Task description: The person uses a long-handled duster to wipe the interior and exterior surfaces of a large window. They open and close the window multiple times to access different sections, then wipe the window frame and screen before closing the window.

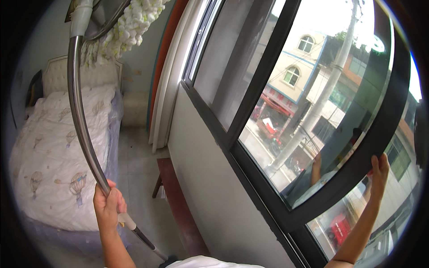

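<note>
My left hand (pixel 109 202) is closed around the steel handle (pixel 82 134) of a spin mop. The handle slants from low in the middle up to the top left. Up there a white plastic joint (pixel 81 16) carries the round mop head, with its fluffy white and pale-green strands (pixel 135 25) raised off the floor. On the right, my right hand (pixel 380 171) grips the edge of a dark-framed sliding window sash (pixel 375 134). Its fingers lie against the frame, and part of the grip is hidden. A faint reflection of an arm shows in the glass.
A bed (pixel 60 140) with a balloon-patterned cover and plastic wrapping stands at left. Along the wall below the window runs a dark red wooden bench (pixel 182 207). White and orange curtains (pixel 171 73) hang at the window's far end. Outside are buildings (pixel 298 67) and a utility pole (pixel 321 97).
</note>
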`<state>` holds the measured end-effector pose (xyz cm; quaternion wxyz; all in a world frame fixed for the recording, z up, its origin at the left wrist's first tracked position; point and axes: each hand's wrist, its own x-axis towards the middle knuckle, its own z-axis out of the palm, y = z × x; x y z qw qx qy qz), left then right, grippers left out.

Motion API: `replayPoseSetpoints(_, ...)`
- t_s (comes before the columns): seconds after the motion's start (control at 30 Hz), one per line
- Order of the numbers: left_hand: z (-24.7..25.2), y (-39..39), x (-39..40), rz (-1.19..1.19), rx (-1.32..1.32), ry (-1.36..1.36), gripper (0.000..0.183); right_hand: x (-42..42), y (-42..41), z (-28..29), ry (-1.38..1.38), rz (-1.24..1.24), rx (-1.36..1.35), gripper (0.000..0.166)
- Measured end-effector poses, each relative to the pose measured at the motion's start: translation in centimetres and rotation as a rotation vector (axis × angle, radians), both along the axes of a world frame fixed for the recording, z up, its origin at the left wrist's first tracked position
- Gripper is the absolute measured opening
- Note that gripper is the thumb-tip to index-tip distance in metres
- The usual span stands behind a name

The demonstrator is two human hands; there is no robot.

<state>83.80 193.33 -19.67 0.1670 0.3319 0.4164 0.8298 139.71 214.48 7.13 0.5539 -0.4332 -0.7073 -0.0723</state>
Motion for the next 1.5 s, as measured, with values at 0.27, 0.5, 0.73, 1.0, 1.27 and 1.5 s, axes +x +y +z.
replayPoseSetpoints(0.27, -0.5, 0.4, -1.6, 0.008, 0.001, -0.047, 0.009, 6.4, -4.9, -0.6, 0.033, -0.082, 0.010, 0.018)
replayPoseSetpoints(0.5, -0.3, 1.3, -3.0, -0.051, -0.007, -0.052, 0.009, 13.5, -11.2, -0.6, 0.242, -0.150, -0.031, 0.027)
replayPoseSetpoints(0.73, 0.9, 4.0, -4.2, -0.114, -0.039, -0.055, 0.008, 20.1, -15.2, -1.3, 0.355, -0.339, 0.195, 0.037)
replayPoseSetpoints(1.0, 0.5, 7.7, -3.5, -0.317, -0.011, 0.016, 0.011, 26.1, -22.1, -1.8, 0.248, -0.812, 0.176, 0.059)
replayPoseSetpoints(1.27, -0.4, 8.2, -1.9, -0.346, -0.021, -0.041, 0.010, 27.5, -26.3, -2.0, 0.063, -1.116, 0.211, 0.052)
replayPoseSetpoints(1.5, -0.5, 8.0, -0.9, -0.392, -0.015, -0.022, 0.011, 28.4, -26.7, -4.8, -0.153, -1.636, 0.393, 0.048)
